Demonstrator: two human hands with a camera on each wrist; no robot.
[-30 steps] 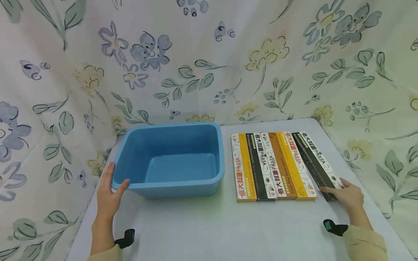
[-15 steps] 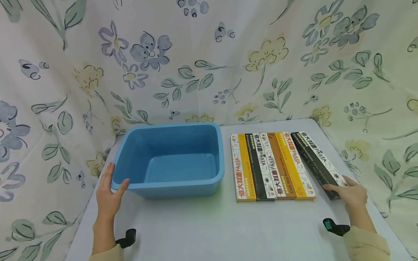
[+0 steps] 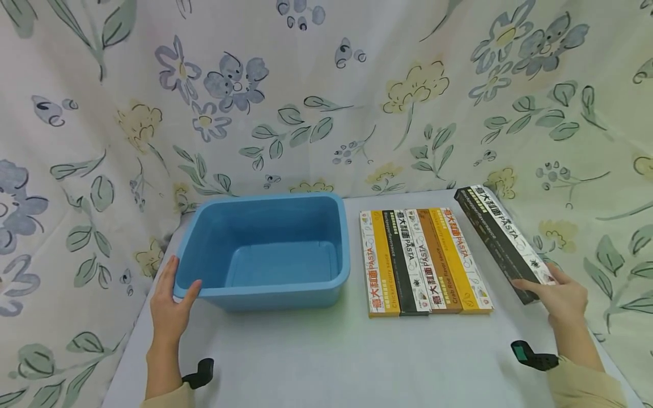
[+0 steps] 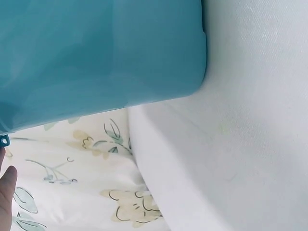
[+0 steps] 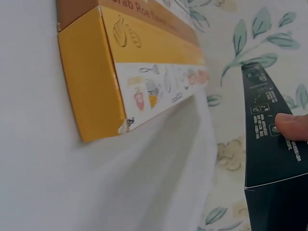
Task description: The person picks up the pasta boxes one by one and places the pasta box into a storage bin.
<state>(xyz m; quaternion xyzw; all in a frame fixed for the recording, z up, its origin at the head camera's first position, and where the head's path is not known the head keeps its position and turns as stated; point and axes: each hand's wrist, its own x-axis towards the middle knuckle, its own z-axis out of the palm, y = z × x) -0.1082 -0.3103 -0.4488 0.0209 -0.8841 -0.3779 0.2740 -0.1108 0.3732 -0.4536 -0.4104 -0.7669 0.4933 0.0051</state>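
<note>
A black and white pasta box (image 3: 497,241), marked blackpepper flavor sauce, is lifted off the table at the far right. My right hand (image 3: 563,297) pinches it at the near end. The right wrist view shows a thumb (image 5: 292,127) on the dark side of that same box (image 5: 262,159). At the left, my left hand (image 3: 170,311) rests against the near left corner of a blue plastic tub (image 3: 270,292), fingers along the side and thumb by the front rim. In the left wrist view the tub's outer wall (image 4: 106,57) fills the upper left.
Several pasta boxes lie side by side right of the tub: yellow (image 3: 389,266), black (image 3: 403,272), brown (image 3: 440,255) and another yellow one (image 3: 459,255). Everything stands on a white table (image 3: 336,362). A flowered curtain (image 3: 316,85) hangs behind and at both sides.
My right hand has raised the black pasta box off the table and moved it slightly right, away from the row. My left hand and the tub have stayed put.
</note>
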